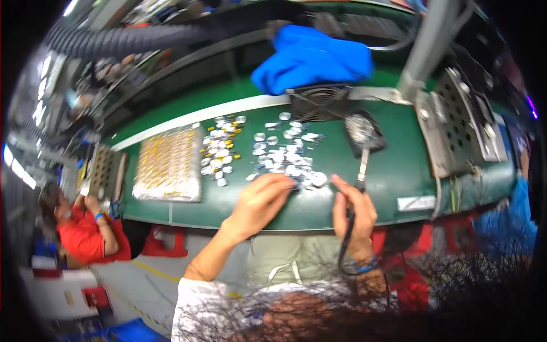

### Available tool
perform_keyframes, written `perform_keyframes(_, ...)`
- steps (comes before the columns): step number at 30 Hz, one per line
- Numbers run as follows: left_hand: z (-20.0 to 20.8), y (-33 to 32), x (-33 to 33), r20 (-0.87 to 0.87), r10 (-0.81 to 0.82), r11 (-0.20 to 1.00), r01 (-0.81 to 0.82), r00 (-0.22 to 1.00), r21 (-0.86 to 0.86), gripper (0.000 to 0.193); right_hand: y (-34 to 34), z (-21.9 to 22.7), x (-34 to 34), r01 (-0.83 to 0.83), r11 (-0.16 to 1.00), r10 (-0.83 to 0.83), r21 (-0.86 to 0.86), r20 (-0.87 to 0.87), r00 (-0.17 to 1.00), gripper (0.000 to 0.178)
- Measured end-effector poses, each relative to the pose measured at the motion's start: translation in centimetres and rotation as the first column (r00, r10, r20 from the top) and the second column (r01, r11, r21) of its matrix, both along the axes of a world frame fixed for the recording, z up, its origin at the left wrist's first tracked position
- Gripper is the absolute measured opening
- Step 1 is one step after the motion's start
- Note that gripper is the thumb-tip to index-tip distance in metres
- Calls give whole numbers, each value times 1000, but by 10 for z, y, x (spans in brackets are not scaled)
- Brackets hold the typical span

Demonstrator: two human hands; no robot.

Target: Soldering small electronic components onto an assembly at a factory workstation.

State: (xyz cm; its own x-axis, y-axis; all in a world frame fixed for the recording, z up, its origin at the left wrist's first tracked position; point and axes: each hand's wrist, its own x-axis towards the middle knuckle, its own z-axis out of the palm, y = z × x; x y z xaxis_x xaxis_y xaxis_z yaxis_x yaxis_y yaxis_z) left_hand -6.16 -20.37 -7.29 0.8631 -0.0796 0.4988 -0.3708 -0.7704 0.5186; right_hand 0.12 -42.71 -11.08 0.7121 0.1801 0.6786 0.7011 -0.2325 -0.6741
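Note:
My left hand (261,199) is closed at the near edge of a loose heap of small round white-and-silver parts (288,155). Its fingertips pinch a small dark piece (294,183), too small to name. To the right, my right hand (355,212) is closed around the dark handle of a soldering iron (363,165); its black cable (343,251) loops down past my wrist. The iron's silver shaft points away from me, its tip end at a black dish (380,139) filled with silvery tangled material. Part of the handle is hidden by my fingers.
Left on the green bench stands a tray (168,162) with rows of yellowish parts, beside a smaller pile (219,149) of white and yellow pieces. A black fan (319,102) under blue cloth (319,60) stands behind. Perforated metal box (456,125) at right; person in red (94,231) at left.

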Motion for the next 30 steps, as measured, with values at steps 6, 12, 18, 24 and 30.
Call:
perform_keyframes(6, 30, 59, -11, 139, 176, 964, -199, 975, 178, 30, -13, 2, -4, -15, 1000, 14, -19, -50, 999, 28)
perform_keyframes(12, 64, 184, -72, 64, 516, 795, -506, 854, 334, 20, -12, 4, -2, -62, 996, 55, -69, -105, 993, 25)
perform_keyframes(18, 69, 166, -111, -11, 494, 776, -435, 869, 458, 24, -10, -9, 0, -5, 999, 5, -49, 4, 1000, 21)
perform_keyframes(24, 62, 160, -117, 39, 432, 781, -396, 901, 483, 23, -10, -2, -5, 13, 991, -18, -133, -37, 999, 20)
perform_keyframes(30, 51, 174, -125, 20, 413, 767, -360, 910, 531, 29, -8, -3, -6, -16, 997, 9, -75, -88, 996, 25)
